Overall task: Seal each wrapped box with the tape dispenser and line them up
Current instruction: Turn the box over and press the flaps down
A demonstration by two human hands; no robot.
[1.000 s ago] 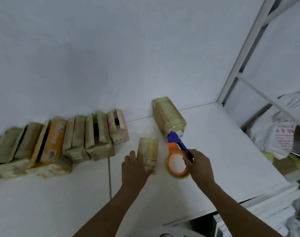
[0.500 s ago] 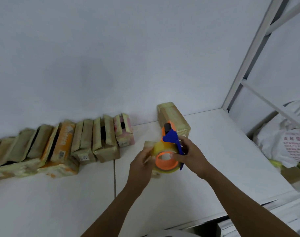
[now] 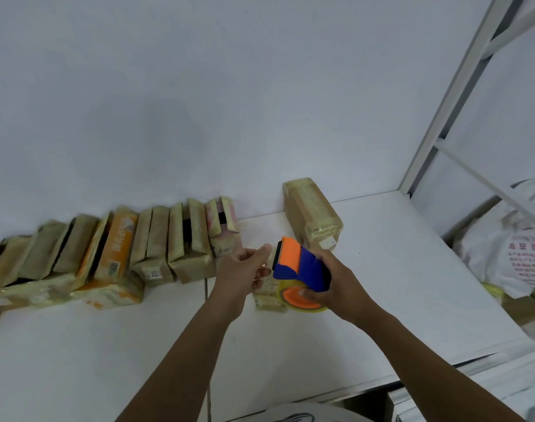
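Observation:
My right hand [image 3: 336, 281] grips a blue and orange tape dispenser [image 3: 299, 264] with a roll of clear tape, held just above the white table [image 3: 382, 284]. My left hand [image 3: 244, 269] is at the dispenser's front edge, thumb and fingers pinched together there, seemingly on the tape end. A small tape-wrapped box [image 3: 267, 295] lies on the table under both hands, mostly hidden. A larger wrapped brown box [image 3: 311, 211] lies behind the dispenser against the wall.
A row of several wrapped boxes [image 3: 156, 239] leans along the wall to the left, with more packets [image 3: 62, 292] lying in front. A white metal rack frame [image 3: 461, 95] rises at the right. White bags [image 3: 503, 254] sit beyond the table's right edge.
My right hand lifted the dispenser off the table and turned it over the small box. My left hand left the box and came up to the dispenser's front.

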